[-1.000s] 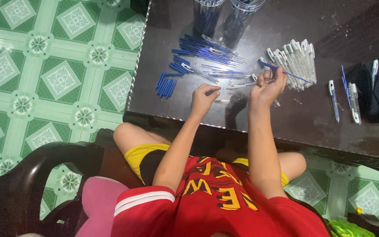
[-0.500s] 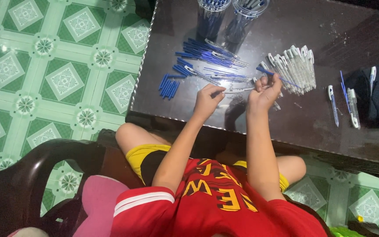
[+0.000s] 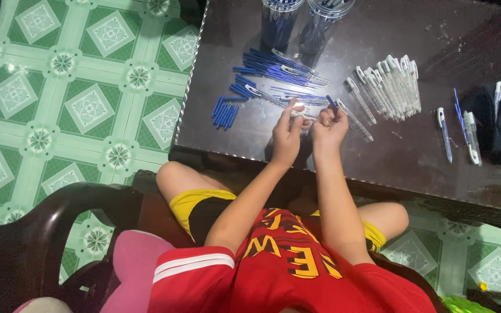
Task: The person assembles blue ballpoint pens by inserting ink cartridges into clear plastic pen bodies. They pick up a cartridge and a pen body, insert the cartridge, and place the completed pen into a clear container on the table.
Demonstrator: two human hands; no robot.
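Both hands have drawn closer together over the middle of the dark table [image 3: 413, 150], nearer its front edge. The right hand [image 3: 327, 128] is now curled tight around a blue pen part [image 3: 332, 105], while the left hand [image 3: 287, 134], fingers half open, pinches a clear pen barrel [image 3: 300, 110]. The two pieces look about to be joined, with the blue refills [image 3: 273, 66] and clear barrels [image 3: 391, 87] lying toward the back edge.
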